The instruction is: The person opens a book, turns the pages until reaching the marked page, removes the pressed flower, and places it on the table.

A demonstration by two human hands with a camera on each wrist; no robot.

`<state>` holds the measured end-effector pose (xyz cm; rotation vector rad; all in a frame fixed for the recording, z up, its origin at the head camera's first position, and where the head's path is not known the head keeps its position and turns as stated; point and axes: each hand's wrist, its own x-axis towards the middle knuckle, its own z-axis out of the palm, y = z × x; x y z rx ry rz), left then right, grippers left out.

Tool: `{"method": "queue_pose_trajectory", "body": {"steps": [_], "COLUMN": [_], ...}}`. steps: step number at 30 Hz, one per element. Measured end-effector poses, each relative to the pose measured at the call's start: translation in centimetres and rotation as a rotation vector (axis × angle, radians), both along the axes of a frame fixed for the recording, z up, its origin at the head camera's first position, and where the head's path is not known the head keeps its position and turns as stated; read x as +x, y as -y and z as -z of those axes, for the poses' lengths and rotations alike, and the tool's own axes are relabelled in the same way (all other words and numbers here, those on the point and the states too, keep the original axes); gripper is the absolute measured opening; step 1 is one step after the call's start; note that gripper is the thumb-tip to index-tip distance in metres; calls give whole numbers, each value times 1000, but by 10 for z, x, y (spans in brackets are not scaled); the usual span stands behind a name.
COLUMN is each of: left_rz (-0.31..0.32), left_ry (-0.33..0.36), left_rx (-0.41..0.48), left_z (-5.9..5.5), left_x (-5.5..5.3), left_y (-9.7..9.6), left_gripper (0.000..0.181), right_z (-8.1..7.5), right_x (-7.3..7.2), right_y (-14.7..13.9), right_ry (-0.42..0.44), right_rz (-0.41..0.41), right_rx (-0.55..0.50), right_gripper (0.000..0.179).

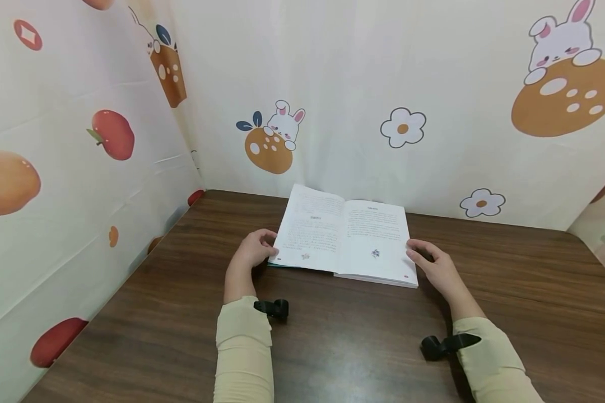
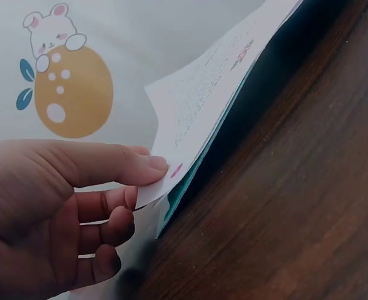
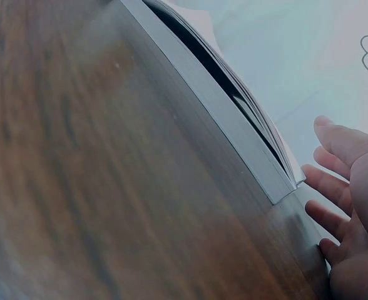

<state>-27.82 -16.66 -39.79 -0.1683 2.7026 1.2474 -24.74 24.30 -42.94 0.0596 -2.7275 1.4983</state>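
Note:
An open book point(image 1: 340, 238) with printed text and small flower drawings lies on the brown table, its teal cover point(image 2: 183, 190) peeking out beneath the left pages. At its lower left corner my left hand point(image 1: 254, 249) pinches the page edge, the thumb on top of the paper and a finger beneath. In the left wrist view that page point(image 2: 203, 100) lifts a little off the cover. My right hand point(image 1: 436, 268) is beside the book's right edge, its fingers loosely bent and thumb apart. The right wrist view shows the thick page block point(image 3: 215, 112) just ahead of those fingertips.
The wood-grain table point(image 1: 353, 336) extends in front of the book and to both sides. Behind it hangs a pale curtain point(image 1: 333, 84) printed with rabbits, fruit and flowers, and a similar one point(image 1: 65, 184) covers the left side. A black strap camera sits on each sleeve.

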Motion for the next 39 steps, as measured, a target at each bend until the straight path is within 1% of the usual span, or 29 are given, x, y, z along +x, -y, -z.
{"method": "queue_pose_trajectory", "body": {"steps": [4,11,15,20,28,34,37,39], "left_rz": [11,23,24,21,24,11,13,19], "left_ry": [9,51,62,78,78,76,76,75], "left_rx": [-35,-69,-74,-71,-85,-65,-51,-53], "left_z": [0,-2,-5,-5,-5,-4,-3,-2], "left_x": [0,1,3,3,2,1,1,1], "left_y": [-1,-3,-5,-6,-7,-8,-8,-8], "left_gripper": [38,38,38,38,36,42,46,46], "right_z": [1,0,-1,-3,-5,-7,-9,-11], "right_x": [0,0,0,1,2,2,2,2], "right_y": [-1,-1,-1,0,1,0,-1,-3], "right_ry": [9,24,33,36,42,61,80,85], "right_rz": [-5,-15,-20,-21,-26,-33,-51,-77], "right_rx": [-1,-3,-3,5,21,61,94,126], "right_gripper": [58,58,58,57,57,59,62,64]}}
